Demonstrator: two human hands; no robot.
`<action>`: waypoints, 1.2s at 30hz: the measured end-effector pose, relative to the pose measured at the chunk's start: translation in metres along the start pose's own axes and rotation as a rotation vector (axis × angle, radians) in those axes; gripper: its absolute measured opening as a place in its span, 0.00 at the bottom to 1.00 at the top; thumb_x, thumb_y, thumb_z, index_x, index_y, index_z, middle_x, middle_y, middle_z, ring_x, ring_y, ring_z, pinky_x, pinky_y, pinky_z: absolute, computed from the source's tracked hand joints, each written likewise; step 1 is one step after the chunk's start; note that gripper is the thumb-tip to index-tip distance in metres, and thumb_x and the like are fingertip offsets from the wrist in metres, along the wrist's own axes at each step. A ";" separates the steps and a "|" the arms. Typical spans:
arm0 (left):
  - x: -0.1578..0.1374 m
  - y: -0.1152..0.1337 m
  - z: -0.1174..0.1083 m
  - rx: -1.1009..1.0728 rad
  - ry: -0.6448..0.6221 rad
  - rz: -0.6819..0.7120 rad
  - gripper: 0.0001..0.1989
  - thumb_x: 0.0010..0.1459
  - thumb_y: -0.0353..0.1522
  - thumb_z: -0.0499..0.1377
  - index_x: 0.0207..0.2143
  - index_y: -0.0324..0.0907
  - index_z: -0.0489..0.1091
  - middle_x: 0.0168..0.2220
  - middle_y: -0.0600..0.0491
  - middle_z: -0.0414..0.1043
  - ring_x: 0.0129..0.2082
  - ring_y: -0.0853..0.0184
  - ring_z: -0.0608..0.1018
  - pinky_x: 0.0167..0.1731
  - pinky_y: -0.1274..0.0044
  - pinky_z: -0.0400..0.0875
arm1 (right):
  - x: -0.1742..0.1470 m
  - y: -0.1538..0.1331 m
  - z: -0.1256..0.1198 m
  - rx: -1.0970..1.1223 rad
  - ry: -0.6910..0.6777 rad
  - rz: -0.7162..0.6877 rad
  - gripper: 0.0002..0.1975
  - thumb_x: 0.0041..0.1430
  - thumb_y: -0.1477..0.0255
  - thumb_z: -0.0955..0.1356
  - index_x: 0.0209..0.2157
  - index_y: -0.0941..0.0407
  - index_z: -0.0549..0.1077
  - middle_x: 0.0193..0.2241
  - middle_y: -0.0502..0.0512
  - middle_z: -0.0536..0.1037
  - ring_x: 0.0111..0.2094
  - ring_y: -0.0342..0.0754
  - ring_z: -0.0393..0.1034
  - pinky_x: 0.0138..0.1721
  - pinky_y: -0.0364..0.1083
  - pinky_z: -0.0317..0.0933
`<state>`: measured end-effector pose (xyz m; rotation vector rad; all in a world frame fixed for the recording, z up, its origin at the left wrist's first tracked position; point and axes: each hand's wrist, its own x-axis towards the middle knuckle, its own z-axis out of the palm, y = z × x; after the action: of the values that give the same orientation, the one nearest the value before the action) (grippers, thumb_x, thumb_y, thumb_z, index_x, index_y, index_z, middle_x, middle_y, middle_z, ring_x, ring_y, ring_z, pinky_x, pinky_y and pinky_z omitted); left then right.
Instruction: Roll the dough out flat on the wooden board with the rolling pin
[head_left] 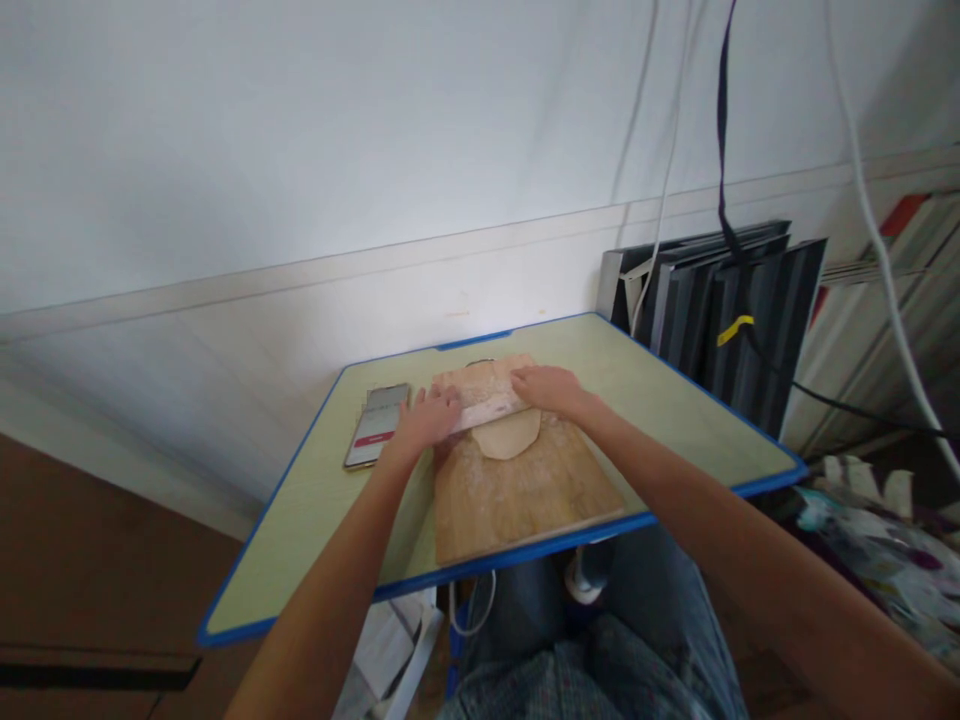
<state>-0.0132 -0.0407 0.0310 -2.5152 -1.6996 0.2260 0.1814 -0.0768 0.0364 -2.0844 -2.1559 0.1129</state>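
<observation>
A flour-dusted rolling pin (pixel 491 408) lies across a flat sheet of dough (pixel 508 437), tilted a little so its right end is farther from me. My left hand (pixel 435 414) is closed over the pin's left end, and my right hand (pixel 546 388) is closed over its right end. Below the pin, the dough's near edge shows as a pale rounded flap; the pin covers part of the sheet. Under it all is a wooden board (pixel 517 500) with flour on its surface.
The board rests on a pale green table (pixel 645 405) with blue edging. Left of my left hand lies a phone (pixel 377 425) with its screen lit. Dark folded panels (pixel 720 320) lean against the wall at right, with cables (pixel 724 130) hanging before them.
</observation>
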 end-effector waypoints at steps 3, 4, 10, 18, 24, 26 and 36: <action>-0.011 0.005 -0.002 -0.029 0.032 -0.039 0.26 0.60 0.36 0.32 0.60 0.44 0.46 0.63 0.48 0.42 0.60 0.50 0.51 0.52 0.49 0.47 | -0.005 -0.002 0.002 -0.010 0.036 0.013 0.21 0.61 0.70 0.52 0.48 0.54 0.70 0.48 0.58 0.71 0.47 0.53 0.67 0.42 0.50 0.60; -0.012 0.006 -0.003 -0.035 0.044 -0.046 0.26 0.60 0.37 0.32 0.60 0.44 0.47 0.63 0.48 0.42 0.61 0.51 0.50 0.53 0.49 0.45 | -0.010 -0.003 0.003 -0.032 0.059 0.009 0.22 0.61 0.69 0.51 0.47 0.55 0.70 0.47 0.59 0.72 0.46 0.53 0.68 0.41 0.51 0.61; 0.000 0.004 -0.007 -0.043 0.025 -0.028 0.23 0.60 0.34 0.36 0.56 0.47 0.55 0.62 0.50 0.49 0.59 0.52 0.55 0.52 0.51 0.49 | -0.026 -0.007 0.004 -0.071 0.131 0.014 0.24 0.63 0.68 0.49 0.45 0.57 0.71 0.44 0.61 0.74 0.44 0.53 0.69 0.39 0.50 0.62; -0.009 0.005 -0.001 -0.052 0.068 0.024 0.24 0.60 0.34 0.33 0.57 0.42 0.53 0.60 0.46 0.53 0.57 0.55 0.59 0.51 0.53 0.52 | 0.006 0.001 0.003 0.043 0.017 0.068 0.21 0.59 0.69 0.53 0.48 0.53 0.69 0.49 0.58 0.71 0.47 0.52 0.67 0.42 0.50 0.61; -0.002 0.004 -0.006 -0.022 0.076 0.012 0.22 0.59 0.33 0.36 0.51 0.44 0.61 0.57 0.48 0.59 0.55 0.56 0.63 0.50 0.59 0.58 | -0.014 -0.003 0.008 -0.060 0.129 0.026 0.20 0.60 0.70 0.53 0.47 0.56 0.68 0.43 0.61 0.74 0.42 0.53 0.70 0.37 0.50 0.63; 0.001 0.004 -0.008 -0.024 0.067 0.013 0.21 0.59 0.32 0.37 0.49 0.44 0.62 0.54 0.47 0.63 0.53 0.58 0.66 0.48 0.61 0.60 | -0.018 -0.004 0.008 -0.057 0.149 0.043 0.20 0.60 0.70 0.53 0.46 0.57 0.69 0.41 0.61 0.75 0.40 0.54 0.71 0.36 0.50 0.63; -0.011 0.004 -0.002 -0.034 0.072 0.077 0.22 0.60 0.32 0.34 0.51 0.41 0.58 0.56 0.45 0.59 0.55 0.59 0.63 0.49 0.60 0.59 | -0.004 -0.004 0.001 0.001 0.037 0.095 0.19 0.59 0.70 0.54 0.46 0.55 0.69 0.46 0.61 0.73 0.44 0.53 0.69 0.38 0.49 0.62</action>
<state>-0.0131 -0.0521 0.0325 -2.5825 -1.5958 0.1113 0.1773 -0.0804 0.0355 -2.1711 -2.0359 0.0850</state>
